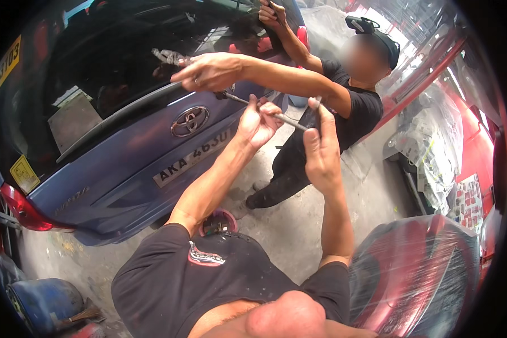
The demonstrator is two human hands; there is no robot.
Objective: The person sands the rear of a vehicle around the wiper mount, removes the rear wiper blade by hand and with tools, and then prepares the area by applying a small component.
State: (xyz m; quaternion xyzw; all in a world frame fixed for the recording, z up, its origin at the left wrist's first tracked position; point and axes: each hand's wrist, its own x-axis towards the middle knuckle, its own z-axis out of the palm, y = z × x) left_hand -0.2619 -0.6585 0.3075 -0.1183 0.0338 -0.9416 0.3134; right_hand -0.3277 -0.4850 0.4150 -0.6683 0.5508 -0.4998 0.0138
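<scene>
A thin grey metal rod (pixel 291 121) slants between my hands, its dark far end close to the blue car's tailgate (pixel 124 152). My left hand (pixel 257 123) is closed round the rod with thumb and fingers. At the rod's near end, my right hand (pixel 323 152) is closed on it, its fingers partly hidden. A co-worker's hand (pixel 208 72) reaches across above the rod, in front of the dark rear window (pixel 129 56), which reflects it. The co-worker's other hand (pixel 271 14) holds a dark thin thing up by the window's far edge.
The co-worker (pixel 360 101) stands close on the right, beside the car. A pink-rimmed tub (pixel 219 221) with things in it sits on the floor below my arms. Plastic film covers a red car part (pixel 400 276) at lower right. A blue drum (pixel 45 304) lies at lower left.
</scene>
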